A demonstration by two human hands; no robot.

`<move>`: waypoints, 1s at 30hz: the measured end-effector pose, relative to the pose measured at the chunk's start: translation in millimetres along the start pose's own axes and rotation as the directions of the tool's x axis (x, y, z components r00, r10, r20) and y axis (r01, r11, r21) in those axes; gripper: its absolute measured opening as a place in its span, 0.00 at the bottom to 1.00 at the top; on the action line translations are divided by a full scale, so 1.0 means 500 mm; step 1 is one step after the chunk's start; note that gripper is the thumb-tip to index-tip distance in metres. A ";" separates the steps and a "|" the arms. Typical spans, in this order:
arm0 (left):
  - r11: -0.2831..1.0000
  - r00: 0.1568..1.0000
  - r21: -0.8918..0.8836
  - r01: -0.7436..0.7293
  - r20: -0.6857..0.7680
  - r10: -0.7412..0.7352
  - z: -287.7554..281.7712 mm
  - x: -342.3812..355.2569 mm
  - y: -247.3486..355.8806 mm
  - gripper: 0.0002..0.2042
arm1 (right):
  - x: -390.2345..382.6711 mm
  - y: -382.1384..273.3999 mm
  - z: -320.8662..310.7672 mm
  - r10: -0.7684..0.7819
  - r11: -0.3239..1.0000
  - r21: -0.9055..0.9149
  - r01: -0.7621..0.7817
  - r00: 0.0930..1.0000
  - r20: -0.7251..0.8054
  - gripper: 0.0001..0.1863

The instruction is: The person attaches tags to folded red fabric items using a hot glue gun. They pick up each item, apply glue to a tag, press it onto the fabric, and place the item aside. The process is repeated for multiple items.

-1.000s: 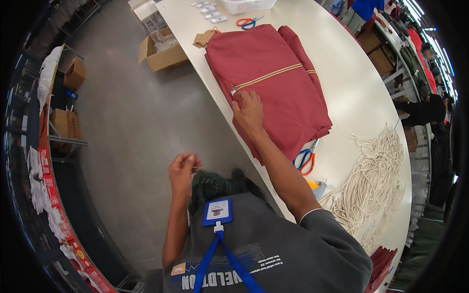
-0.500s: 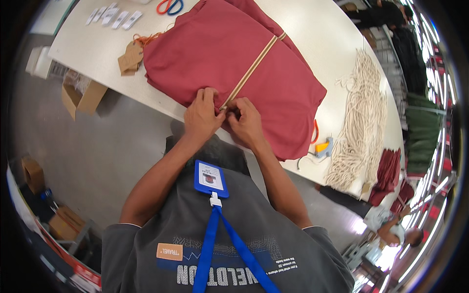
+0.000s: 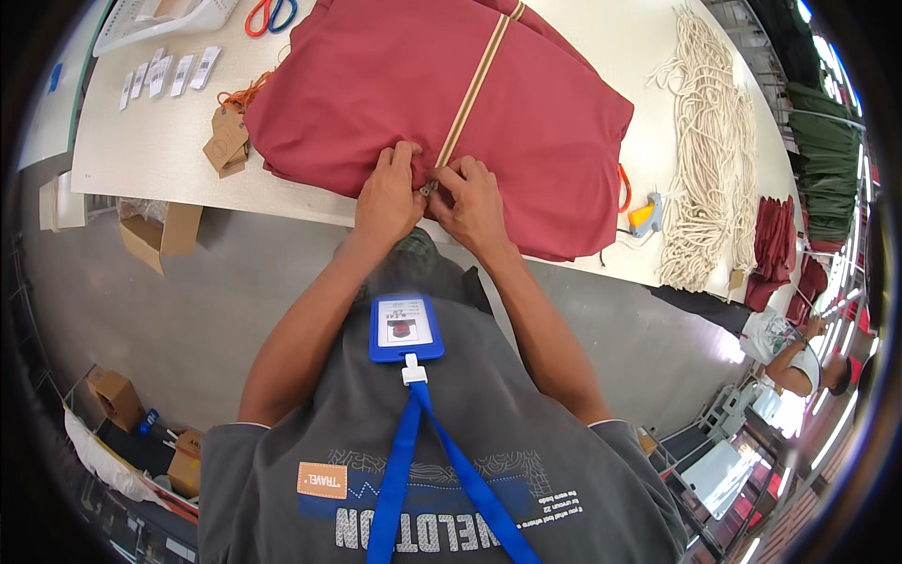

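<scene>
The dark red fabric bag (image 3: pixel 413 103), folded and soft, lies on the white table (image 3: pixel 141 160) at its near edge, a tan zipper strip (image 3: pixel 474 85) running down its middle. The left hand (image 3: pixel 388 195) and right hand (image 3: pixel 473 205) both pinch the small metal zipper pull (image 3: pixel 428 188) at the strip's near end. The cloth looks light, limp and apt to bunch; the pull and the stiffer strip seem the surest hold. Brown card tags (image 3: pixel 225 143) lie just left.

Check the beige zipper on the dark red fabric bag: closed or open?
Closed: the beige zipper runs as one unbroken strip, no gap, across the dark red fabric bag.
</scene>
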State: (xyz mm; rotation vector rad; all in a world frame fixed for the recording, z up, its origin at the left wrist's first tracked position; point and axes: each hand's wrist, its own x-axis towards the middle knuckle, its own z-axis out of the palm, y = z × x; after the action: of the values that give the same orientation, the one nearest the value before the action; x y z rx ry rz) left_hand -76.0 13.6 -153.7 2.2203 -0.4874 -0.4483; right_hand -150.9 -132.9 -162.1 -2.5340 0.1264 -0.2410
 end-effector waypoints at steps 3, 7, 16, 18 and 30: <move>0.998 0.996 -0.035 0.048 0.073 -0.045 -0.004 0.003 0.001 0.29 | 0.003 0.012 0.013 0.023 0.992 0.130 -0.011 0.996 -0.089 0.06; 0.999 1.000 0.040 0.009 0.013 -0.010 0.002 0.002 0.009 0.28 | 0.009 0.020 0.015 0.061 0.977 0.209 -0.036 0.992 -0.115 0.04; 0.994 0.998 -0.098 -0.038 -0.060 0.032 0.007 0.004 -0.025 0.23 | 0.020 0.017 0.010 0.298 0.815 0.544 -0.203 0.950 -0.093 0.04; 0.986 0.998 -0.157 0.054 -0.023 -0.058 0.004 -0.003 -0.037 0.20 | 0.021 0.018 0.009 0.293 0.824 0.523 -0.216 0.953 -0.069 0.05; 0.906 0.942 -0.413 0.089 -0.260 -0.211 -0.185 -0.014 -0.154 0.06 | -0.017 -0.034 0.023 0.023 0.996 0.093 -0.001 0.972 -0.233 0.07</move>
State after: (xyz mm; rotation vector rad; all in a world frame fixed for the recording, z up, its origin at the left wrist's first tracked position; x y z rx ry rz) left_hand -24.0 122.5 -155.0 1.8884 -0.0500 -0.2530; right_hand -156.0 -111.5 -163.1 -2.4046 0.2167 -0.5287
